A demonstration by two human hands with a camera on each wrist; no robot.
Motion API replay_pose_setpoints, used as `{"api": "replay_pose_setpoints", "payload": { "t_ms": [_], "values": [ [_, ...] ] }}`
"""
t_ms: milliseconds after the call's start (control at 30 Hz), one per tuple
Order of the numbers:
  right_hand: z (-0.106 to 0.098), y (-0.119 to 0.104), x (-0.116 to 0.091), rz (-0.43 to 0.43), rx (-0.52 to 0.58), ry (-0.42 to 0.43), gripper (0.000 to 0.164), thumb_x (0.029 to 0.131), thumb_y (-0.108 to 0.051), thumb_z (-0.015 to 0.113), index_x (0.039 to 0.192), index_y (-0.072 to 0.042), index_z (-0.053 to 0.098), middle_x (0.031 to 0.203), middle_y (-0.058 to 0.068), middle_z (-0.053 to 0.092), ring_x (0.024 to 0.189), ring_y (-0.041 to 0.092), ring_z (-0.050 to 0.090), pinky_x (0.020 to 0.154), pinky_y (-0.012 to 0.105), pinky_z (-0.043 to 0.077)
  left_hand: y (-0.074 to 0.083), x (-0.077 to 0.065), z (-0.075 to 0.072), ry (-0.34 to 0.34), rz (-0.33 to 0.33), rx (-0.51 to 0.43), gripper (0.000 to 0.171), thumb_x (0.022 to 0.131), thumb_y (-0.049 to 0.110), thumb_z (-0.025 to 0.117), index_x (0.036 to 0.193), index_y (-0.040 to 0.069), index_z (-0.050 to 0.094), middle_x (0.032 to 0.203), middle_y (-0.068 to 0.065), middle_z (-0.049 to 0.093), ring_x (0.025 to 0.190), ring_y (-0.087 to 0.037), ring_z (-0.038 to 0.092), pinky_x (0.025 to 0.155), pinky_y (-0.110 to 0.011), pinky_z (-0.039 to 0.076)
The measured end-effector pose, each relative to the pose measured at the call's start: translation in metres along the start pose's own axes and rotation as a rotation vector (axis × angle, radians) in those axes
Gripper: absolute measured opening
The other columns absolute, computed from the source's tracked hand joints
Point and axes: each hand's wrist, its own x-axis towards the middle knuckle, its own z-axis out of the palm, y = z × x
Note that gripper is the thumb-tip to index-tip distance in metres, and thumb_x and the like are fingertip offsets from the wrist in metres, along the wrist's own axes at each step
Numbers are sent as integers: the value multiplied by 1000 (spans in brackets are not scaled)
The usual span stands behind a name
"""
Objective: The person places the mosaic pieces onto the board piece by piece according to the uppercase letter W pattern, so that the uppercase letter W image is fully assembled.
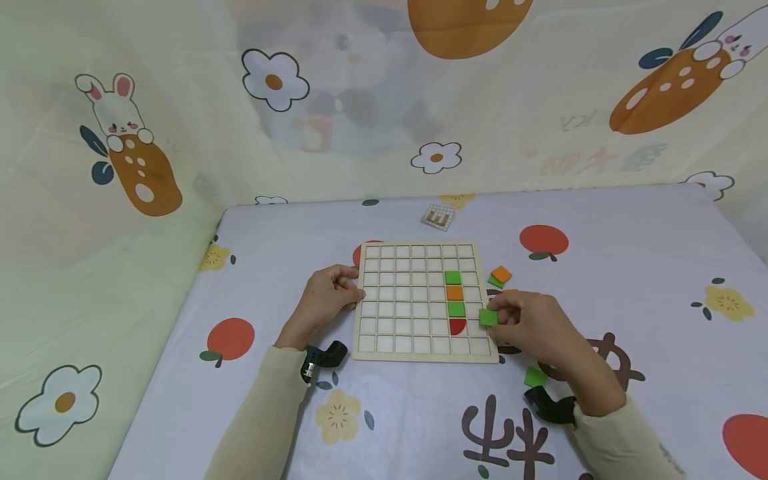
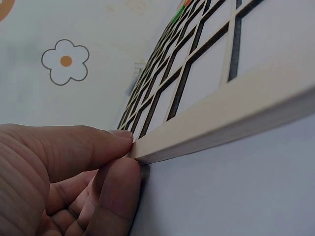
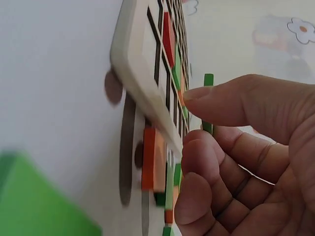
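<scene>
A wooden grid board (image 1: 402,310) lies flat on the table. In one of its right-hand columns sit green, orange and green square tiles (image 1: 454,293), with a red rounded piece (image 1: 458,326) below them. My left hand (image 1: 327,297) pinches the board's left edge between thumb and finger, seen close up in the left wrist view. Over the board's right edge, my right hand (image 1: 534,327) holds a green square tile (image 1: 488,317) between thumb and fingertips. The right wrist view shows this tile edge-on, raised above the board.
Orange and green loose tiles (image 1: 501,274) lie right of the board, partly stacked. Another green tile (image 1: 535,377) is near the right wrist. Behind the board lies a small card (image 1: 438,217) with a printed grid. A patterned cloth (image 1: 360,120) hangs at the table's back.
</scene>
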Motion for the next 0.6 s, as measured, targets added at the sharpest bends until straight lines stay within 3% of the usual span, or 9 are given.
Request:
{"api": "replay_pose_setpoints", "payload": {
  "t_ms": [167,400,600],
  "values": [
    [6,-9,3,-7,14,-25,30,81,-6,83,109,-1,74,85,4,62,81,21,56,61,24,49,0,2,1,-6,-4,-3,38,88,0,80,124,0,66,89,-8,67,68,-15,64,65,-24,58],
    [16,-21,11,-103,6,-47,25,79,-4,84,102,-2,75,80,1,62,76,18,56,62,24,49,-1,2,0,0,0,-2,38,88,-1,80,123,1,66,89,-8,67,68,-15,64,66,-24,58],
    [23,-31,15,-71,8,-84,24,79,-5,82,102,-4,76,79,1,61,76,18,55,61,26,47,0,1,-2,-1,-12,-12,38,88,0,80,123,1,66,90,-8,67,68,-15,64,66,-24,57]
  ]
}}
